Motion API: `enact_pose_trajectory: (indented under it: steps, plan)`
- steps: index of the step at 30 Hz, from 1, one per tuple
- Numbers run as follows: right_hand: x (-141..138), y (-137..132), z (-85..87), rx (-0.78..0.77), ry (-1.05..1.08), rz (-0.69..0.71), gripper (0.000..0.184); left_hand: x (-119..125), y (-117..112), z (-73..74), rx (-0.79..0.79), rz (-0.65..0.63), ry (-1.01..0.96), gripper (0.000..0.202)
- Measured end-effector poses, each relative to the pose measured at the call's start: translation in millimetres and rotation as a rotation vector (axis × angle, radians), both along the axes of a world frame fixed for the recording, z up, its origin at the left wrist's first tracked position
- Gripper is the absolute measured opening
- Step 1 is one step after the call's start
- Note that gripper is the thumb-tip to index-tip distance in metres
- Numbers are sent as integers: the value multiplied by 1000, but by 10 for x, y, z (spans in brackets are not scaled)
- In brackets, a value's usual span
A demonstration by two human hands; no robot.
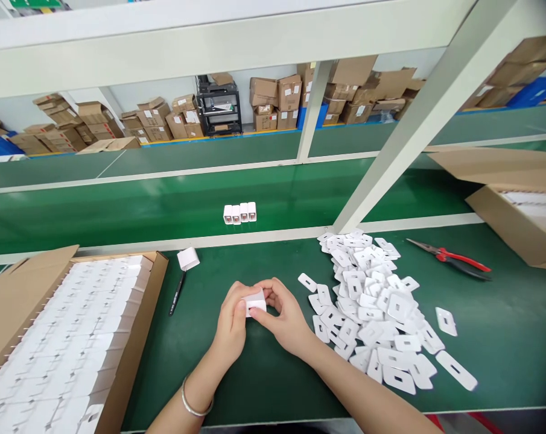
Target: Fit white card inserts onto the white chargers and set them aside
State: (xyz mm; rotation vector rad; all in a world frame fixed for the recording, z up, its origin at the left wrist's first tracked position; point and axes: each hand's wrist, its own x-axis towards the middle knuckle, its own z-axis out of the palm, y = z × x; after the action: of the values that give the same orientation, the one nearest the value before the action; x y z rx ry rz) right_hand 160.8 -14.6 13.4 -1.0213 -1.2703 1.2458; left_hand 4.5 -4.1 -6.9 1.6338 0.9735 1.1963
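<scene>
My left hand and my right hand meet at the middle of the green bench, both closed around one small white box, which is held just above the surface. A bracelet circles my left wrist. To the right of my hands spreads a heap of flat white card blanks. Another small white box stands alone to the upper left, beside a black pen.
An open carton packed with white boxes fills the lower left. Several white boxes stand in a row on the green belt behind. Red-handled pliers lie at right, near another open carton. A slanted white frame post crosses above.
</scene>
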Motion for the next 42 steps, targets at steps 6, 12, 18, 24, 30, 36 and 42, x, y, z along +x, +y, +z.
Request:
enact_pose_trajectory:
  steps: [6, 12, 18, 24, 30, 36, 42]
  plan:
    - [14, 1, -11, 7, -3, 12, 31, -17, 9, 26, 3, -29, 44, 48]
    - [-7, 16, -55, 5, -14, -6, 25, -14, 21, 9, 105, -10, 109, 42]
    - [16, 26, -210, -13, -57, 12, 29, 49, 0, 56, 54, 36, 60, 48]
    - [72, 34, -257, -131, -98, 69, 42, 14, -21, 102, 23, 27, 28, 60]
    - [110, 43, -135, -149, -1, 169, 36, -9, -21, 106, 25, -13, 67, 47]
    - [93, 41, -60, -21, 84, 156, 29, -41, 14, 88, -24, -55, -96, 43]
    - [143, 36, 22, 178, -30, 52, 40, 25, 100, 209, -520, -179, -589, 62]
